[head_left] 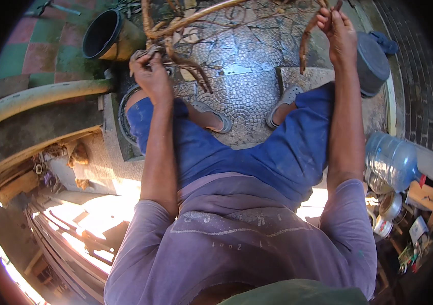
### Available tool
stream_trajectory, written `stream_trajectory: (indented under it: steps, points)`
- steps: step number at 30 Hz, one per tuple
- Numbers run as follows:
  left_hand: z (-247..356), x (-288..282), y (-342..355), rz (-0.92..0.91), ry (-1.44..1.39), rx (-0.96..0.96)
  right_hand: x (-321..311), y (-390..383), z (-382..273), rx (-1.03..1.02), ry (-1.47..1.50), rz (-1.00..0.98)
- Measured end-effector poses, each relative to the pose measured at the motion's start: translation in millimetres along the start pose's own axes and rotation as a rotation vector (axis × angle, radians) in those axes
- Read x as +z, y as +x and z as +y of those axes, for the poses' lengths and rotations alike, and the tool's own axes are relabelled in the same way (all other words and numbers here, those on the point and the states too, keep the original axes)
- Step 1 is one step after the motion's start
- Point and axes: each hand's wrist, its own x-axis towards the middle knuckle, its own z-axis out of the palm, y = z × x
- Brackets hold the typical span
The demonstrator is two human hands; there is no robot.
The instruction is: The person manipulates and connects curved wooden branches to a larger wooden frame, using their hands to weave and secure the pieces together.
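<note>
Left hand [153, 73]: fingers curled closed, almost no gap, apparently on the knotted brown, branch-like frame [175, 25] at its joint; the exact contact is partly hidden. Right hand [340, 33]: thumb and fingers pinched together on a curved, reddish-brown, bark-like strip [305, 46].

Key relation: the frame lies at the far left, directly beyond the left hand, which is clearly the nearer one. Its pale rod runs obliquely from that joint toward far right, into the space between the hands but short of the right one. Curved prongs [193, 67] droop from the joint, near and right.

The strip's long axis runs far to near, hanging on the left side of the right hand, well apart from the prongs. Beneath: patterned stone paving [242, 96]. Whether strip and frame connect: cannot tell, upper edge cropped.
</note>
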Motion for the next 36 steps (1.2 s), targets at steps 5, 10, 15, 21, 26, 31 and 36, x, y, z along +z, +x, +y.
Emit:
stream_trajectory:
  steps: [5,10,15,21,26,31,36]
  points:
    - [-19.1,9.8,11.6,-0.013,-0.14,-0.009,-66.9,4.6,44.3,0.193,-0.395,0.174]
    - [-10.6,6.2,13.6,-0.046,-0.026,0.017,-65.3,3.1,62.7,0.14,-0.674,-0.097]
    - [-21.2,7.9,6.6,-0.032,-0.041,-0.027,-60.3,6.5,96.9,0.035,-0.88,-0.068]
    - [-1.3,13.7,4.0,-0.021,0.107,0.038,-68.2,30.4,104.7,0.03,-0.866,0.002]
    - [38.7,-0.3,8.0,-0.051,0.009,-0.023,-47.6,23.9,76.5,-0.052,-0.841,0.041]
    - [102.1,0.8,13.1,-0.093,-0.201,-0.073,-46.1,26.9,28.5,-0.108,-0.73,0.162]
    - [93.1,2.7,22.9,-0.056,-0.07,0.005,-13.1,19.2,23.5,-0.207,-0.635,0.244]
